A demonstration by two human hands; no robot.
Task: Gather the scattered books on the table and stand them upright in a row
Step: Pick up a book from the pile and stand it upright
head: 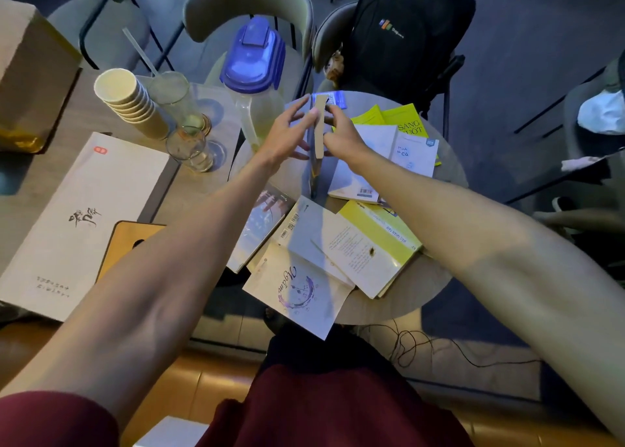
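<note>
Upright book [319, 125] at frame centre, spine up, standing on round desk [436, 277]. Left hand [287, 132] fingers spread, steadying left face; right hand [341, 134] pinching right edge. Remaining flat books [341, 243] lie below-right, nearer right hand.

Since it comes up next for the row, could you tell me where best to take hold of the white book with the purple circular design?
The white book with the purple design lies flat, its near corner overhanging the round table's edge. Probably pinch that free corner from the near side, thumb on top, fingers beneath; its far end is tucked under another white book.
</note>
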